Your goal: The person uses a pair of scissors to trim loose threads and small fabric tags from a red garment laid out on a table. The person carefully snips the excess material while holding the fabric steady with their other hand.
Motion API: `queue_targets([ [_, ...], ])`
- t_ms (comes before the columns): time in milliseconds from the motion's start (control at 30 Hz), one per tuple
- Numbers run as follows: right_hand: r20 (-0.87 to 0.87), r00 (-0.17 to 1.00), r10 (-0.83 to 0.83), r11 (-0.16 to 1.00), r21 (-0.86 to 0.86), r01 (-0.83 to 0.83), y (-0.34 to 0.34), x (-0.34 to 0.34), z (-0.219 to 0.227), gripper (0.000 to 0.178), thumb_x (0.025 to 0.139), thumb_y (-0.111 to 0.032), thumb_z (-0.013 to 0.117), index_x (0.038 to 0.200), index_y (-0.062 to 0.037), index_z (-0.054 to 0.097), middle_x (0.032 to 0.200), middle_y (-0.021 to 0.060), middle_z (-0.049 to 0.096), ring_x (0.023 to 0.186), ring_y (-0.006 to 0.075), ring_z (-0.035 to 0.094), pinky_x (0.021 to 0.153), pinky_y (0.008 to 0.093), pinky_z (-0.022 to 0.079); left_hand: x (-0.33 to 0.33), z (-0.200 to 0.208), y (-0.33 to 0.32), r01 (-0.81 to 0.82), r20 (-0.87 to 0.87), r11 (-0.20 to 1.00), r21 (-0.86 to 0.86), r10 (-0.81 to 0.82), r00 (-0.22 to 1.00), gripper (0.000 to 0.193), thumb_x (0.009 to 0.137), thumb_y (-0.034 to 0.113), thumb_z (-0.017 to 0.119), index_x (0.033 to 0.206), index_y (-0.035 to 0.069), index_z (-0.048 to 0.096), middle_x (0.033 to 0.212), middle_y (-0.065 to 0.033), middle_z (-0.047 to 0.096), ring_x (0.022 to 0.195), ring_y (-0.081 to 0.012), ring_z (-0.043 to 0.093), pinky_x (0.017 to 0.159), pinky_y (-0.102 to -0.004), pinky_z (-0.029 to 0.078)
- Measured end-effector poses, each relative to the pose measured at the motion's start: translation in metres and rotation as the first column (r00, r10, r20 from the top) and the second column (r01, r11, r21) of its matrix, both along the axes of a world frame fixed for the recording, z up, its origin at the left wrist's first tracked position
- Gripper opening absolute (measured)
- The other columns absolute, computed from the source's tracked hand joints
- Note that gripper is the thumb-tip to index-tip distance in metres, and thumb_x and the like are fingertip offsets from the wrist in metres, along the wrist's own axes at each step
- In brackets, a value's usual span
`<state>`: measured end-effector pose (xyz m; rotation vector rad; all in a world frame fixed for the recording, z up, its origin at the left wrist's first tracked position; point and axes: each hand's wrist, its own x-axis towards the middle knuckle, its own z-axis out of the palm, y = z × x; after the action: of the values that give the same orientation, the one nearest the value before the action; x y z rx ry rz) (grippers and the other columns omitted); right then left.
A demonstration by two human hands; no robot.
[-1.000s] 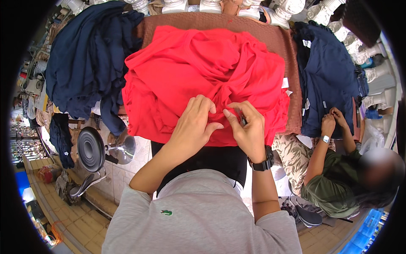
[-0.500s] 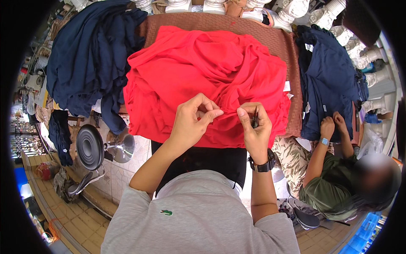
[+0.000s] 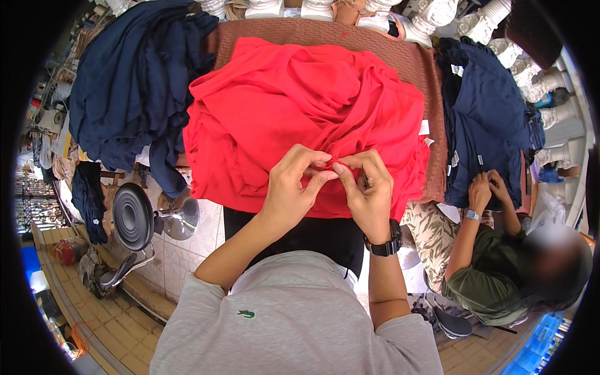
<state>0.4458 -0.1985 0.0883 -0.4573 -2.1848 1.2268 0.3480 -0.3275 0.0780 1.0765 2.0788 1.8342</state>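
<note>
A heap of red cloth garments (image 3: 269,106) lies in front of me, its near edge hanging over the table side. My left hand (image 3: 294,187) is closed, with thumb and forefinger pinching a small fold of the red fabric. Right beside it, my right hand (image 3: 370,194) pinches the same fold, its thumb tip nearly touching the left fingertips. The other fingers of my right hand curl inward, and what lies in that palm is hidden. A small white label (image 3: 424,127) sticks out at the heap's right side.
Brown textured cloth (image 3: 325,28) covers the table. Dark blue garments are heaped at left (image 3: 131,87) and right (image 3: 484,119). At the right, a co-worker's hands (image 3: 487,187) work on the blue pile. A round black stool (image 3: 132,217) stands at lower left. White balusters (image 3: 431,15) line the back.
My hands have drawn together at the red fold, the right one moving left. A small dark object visible in my right palm before is now hidden. The co-worker's hands shifted slightly.
</note>
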Motion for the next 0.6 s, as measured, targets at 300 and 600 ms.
queue_targets([
  [300,0.013,1.000,0.027,0.999,-0.047,-0.026,0.000,0.004,-0.001,0.004,0.092,-0.001,0.072,0.096,-0.0007,0.072,0.086,0.0071,0.061,0.069,0.0176,0.056,0.061,0.0308,0.044,-0.011,-0.006,-0.007,0.175,0.368,0.985,-0.010,-0.159,0.916,0.006,0.098,0.002,0.065,0.097,-0.001,0.061,0.094,-0.0054,0.062,0.081,-0.0108,0.061,0.073,-0.0268,0.052],
  [600,0.020,0.981,0.195,0.863,-0.480,-0.161,-0.038,0.026,0.023,0.036,0.112,-0.024,0.040,0.106,0.0029,0.063,0.061,0.0033,0.042,0.057,0.0139,0.047,0.058,0.0307,0.040,-0.008,-0.004,-0.015,0.180,0.476,0.982,0.059,-0.186,0.860,0.009,0.105,0.011,0.060,0.104,0.002,0.058,0.100,-0.0042,0.063,0.091,-0.0102,0.060,0.084,-0.0275,0.052],
])
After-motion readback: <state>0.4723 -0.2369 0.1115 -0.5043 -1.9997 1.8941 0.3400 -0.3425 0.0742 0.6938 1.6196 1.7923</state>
